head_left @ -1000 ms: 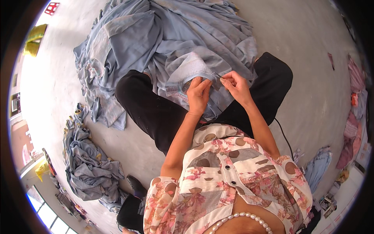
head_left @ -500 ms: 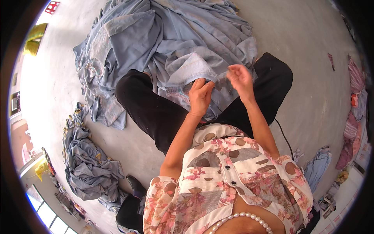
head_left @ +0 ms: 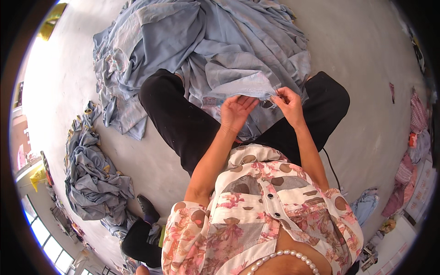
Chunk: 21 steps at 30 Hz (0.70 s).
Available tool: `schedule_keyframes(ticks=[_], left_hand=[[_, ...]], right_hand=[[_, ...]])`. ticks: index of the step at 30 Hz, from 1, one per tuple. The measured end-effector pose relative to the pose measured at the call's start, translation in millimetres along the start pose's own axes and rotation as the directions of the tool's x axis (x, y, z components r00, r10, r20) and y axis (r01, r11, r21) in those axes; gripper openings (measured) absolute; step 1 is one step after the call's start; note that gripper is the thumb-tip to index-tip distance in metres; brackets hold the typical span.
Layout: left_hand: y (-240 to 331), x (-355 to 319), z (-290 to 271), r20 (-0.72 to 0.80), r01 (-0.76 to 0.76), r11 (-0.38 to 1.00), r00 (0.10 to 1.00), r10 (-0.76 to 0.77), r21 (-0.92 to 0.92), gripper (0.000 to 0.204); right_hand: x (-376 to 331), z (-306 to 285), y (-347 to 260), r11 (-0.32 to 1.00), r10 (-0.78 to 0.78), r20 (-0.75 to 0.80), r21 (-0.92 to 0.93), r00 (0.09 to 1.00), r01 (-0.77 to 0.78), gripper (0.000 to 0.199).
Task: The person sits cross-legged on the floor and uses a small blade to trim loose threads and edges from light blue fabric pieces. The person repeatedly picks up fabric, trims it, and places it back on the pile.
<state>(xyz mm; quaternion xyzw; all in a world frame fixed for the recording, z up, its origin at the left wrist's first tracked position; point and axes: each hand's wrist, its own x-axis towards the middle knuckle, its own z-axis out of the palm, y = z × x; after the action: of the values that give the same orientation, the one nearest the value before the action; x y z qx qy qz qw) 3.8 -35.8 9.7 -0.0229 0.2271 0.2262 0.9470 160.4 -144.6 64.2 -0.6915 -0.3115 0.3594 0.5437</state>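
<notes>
A large heap of blue-grey cloth (head_left: 220,41) spreads over the floor in front of me and between my legs. A paler blue piece of it (head_left: 245,87) is lifted toward me, its edge running between my hands. My left hand (head_left: 237,113) lies palm up at that edge, fingers stretched out together against the cloth. At the piece's right corner, my right hand (head_left: 290,106) is closed in a pinch on the edge. Something thin and dark shows by its fingertips, too small to make out.
My bent legs in black trousers (head_left: 178,119) frame the cloth. To the left lies a second bundle of blue-grey cloth (head_left: 94,176), with another person's dark shoe (head_left: 147,209) beside it. Pink checked cloth (head_left: 418,114) and a light blue pile (head_left: 365,205) lie at the right.
My right hand has come down from its raised position to the cloth's corner and closed there. My left hand has turned palm up and straightened its fingers. The view has shifted slightly.
</notes>
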Motion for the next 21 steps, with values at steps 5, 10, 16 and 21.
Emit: schedule_keyframes(ticks=[5, 10, 16, 21], left_hand=[[18, -1, -9, -0.061, -0.096, 0.991, 0.993, 0.102, 0.088, 0.034], [26, -5, -2, 0.031, -0.15, 0.942, 0.989, 0.147, 0.301, 0.026], [27, -13, 25, 0.086, -0.182, 0.892, 0.983, 0.16, 0.415, 0.023], [26, -13, 24, 0.107, -0.185, 0.905, 0.982, 0.155, 0.383, 0.025]], right_hand=[[-8, -16, 3, 0.974, -0.103, 0.029, -0.201, 0.994, 0.107, 0.011], [-10, -26, -2, 0.859, -0.199, 0.036, -0.475, 0.979, 0.192, 0.017], [-1, -1, -30, 0.763, -0.371, 0.01, -0.566, 0.929, 0.311, 0.023], [4, 16, -32, 0.812, -0.327, 0.058, -0.493, 0.943, 0.311, 0.024]])
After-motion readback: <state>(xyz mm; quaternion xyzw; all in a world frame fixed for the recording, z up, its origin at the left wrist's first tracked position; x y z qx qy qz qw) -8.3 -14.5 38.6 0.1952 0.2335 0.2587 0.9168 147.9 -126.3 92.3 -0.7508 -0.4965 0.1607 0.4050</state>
